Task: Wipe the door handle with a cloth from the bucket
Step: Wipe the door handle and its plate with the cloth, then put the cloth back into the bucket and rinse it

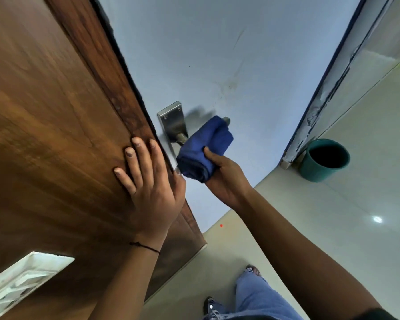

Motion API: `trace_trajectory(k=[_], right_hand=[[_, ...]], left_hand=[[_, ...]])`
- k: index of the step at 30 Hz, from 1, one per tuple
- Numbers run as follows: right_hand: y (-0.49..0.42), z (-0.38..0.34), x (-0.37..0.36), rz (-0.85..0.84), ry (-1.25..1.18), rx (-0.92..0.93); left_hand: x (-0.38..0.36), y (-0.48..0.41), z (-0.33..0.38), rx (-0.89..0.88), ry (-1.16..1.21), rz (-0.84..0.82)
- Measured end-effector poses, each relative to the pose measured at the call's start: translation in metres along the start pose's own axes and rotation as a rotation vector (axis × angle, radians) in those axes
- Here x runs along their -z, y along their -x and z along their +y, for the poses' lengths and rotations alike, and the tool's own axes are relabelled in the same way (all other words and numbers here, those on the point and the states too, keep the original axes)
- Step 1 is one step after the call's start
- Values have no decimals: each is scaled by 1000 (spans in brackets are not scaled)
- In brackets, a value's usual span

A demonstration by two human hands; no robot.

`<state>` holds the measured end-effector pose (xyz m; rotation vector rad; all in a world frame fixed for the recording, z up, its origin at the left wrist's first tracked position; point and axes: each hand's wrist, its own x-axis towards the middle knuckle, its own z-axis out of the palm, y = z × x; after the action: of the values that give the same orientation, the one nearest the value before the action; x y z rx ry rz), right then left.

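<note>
A metal door handle [181, 137] on its steel plate [172, 121] sticks out from the pale blue door face. A folded blue cloth [203, 148] is wrapped over the lever, hiding most of it. My right hand [224, 179] grips the cloth from below, thumb on top. My left hand [148, 181] lies flat with fingers spread on the brown wooden door edge [56, 135], just left of the handle. A green bucket [323, 159] stands on the floor at the right, by the door frame; its inside looks dark.
The pale blue door face [217, 54] fills the upper middle. A chipped door frame [321, 100] runs down to the bucket. Glossy cream floor tiles [333, 227] spread to the right. My jeans leg and shoes [252, 294] are below. A white vent [21, 280] sits in the wood at lower left.
</note>
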<state>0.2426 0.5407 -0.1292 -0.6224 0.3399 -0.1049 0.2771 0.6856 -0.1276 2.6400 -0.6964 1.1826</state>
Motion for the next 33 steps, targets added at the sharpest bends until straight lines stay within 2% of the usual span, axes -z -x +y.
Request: trace_trajectory(k=[3, 5, 6, 8, 10, 12, 14, 19, 21, 24, 27, 29, 31, 33], right_hand=[[26, -31, 35, -13, 138, -32], [45, -59, 61, 11, 217, 13], [53, -73, 75, 47, 263, 52], [66, -101, 104, 128, 359, 122], [78, -131, 138, 202, 446, 177], [87, -158, 168, 264, 505, 206], [97, -191, 205, 359, 450, 220], [128, -272, 299, 520, 42, 288], [135, -301, 328, 552, -29, 269], [132, -332, 364, 555, -45, 257], [108, -365, 408, 598, 87, 250], [83, -387, 438, 670, 184, 199], [52, -411, 475, 734, 241, 128], [18, -436, 513, 768, 291, 54]], left_hand=[[1, -6, 35, -7, 330, -43], [0, -11, 73, -98, 638, -152], [-1, -15, 97, -80, 817, -247], [-1, -27, 143, 141, 1155, -508], [-6, -40, 197, 356, 1326, -726], [-19, -50, 251, 346, 1302, -827], [-30, -58, 313, 329, 1279, -898], [-45, -69, 454, 421, 1402, -1142], [-51, -74, 496, 464, 1466, -1274], [-75, -78, 547, 486, 1475, -1364], [-123, -87, 595, 425, 1338, -1316], [-166, -92, 622, 416, 1294, -1360], [-217, -94, 647, 572, 1384, -1492], [-271, -89, 670, 845, 1490, -1650]])
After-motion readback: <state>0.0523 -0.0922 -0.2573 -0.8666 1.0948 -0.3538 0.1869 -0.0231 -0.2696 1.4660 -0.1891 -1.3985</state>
